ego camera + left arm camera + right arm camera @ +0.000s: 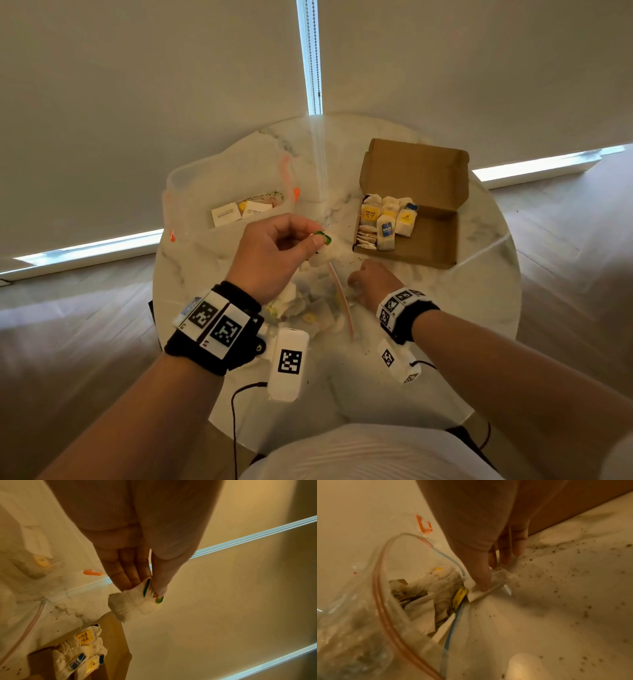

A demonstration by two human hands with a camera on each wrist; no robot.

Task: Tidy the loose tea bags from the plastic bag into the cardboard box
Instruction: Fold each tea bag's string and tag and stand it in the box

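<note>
The left hand [274, 245] pinches 1 tea bag [132, 603] by its green tag, raised above the counter [342, 394]; the cardboard box [442, 253] lies to its right (nearby). The right hand [371, 282] pins the plastic bag [359, 635] by its rim.

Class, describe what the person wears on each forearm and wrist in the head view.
Both forearms are bare, without sleeves. Each wrist carries a black band with white blocks printed with black square codes. A white marked camera unit hangs below each wrist, trailing a thin black cable.
</note>
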